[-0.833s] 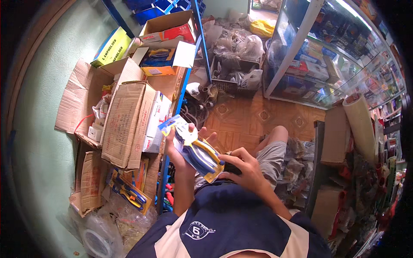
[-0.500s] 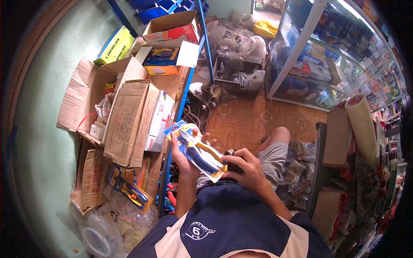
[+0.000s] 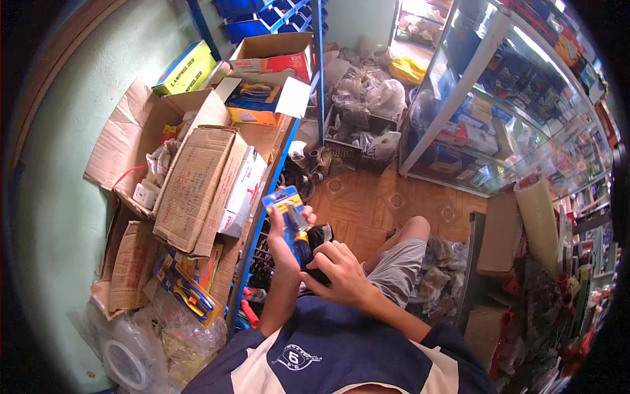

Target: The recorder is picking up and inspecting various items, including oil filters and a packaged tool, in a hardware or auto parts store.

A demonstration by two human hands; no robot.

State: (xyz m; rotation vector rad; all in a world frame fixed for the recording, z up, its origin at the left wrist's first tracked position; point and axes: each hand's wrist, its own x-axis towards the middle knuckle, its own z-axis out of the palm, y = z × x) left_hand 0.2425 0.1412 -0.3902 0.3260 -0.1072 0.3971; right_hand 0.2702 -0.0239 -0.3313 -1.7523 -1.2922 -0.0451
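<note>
My left hand (image 3: pixel 283 238) grips a carded pair of pliers (image 3: pixel 293 220) with blue and yellow handles, held upright in front of my chest. My right hand (image 3: pixel 341 270) is closed around a black device (image 3: pixel 319 241) pressed against the lower part of the pack. Both hands sit just right of the blue shelf edge (image 3: pixel 254 226). The lower part of the pliers pack is hidden behind my fingers.
Open cardboard boxes (image 3: pixel 197 187) crowd the shelf at left, with more packed pliers (image 3: pixel 185 289) low down. A roll of tape (image 3: pixel 128 358) lies at the bottom left. A glass display case (image 3: pixel 499 111) stands right, plastic bags (image 3: pixel 367 98) behind, wooden-patterned floor (image 3: pixel 380 203) ahead.
The pliers pack has turned from flat and slanted to upright and edge-on in my left hand. My right hand with the black device has come up against it.
</note>
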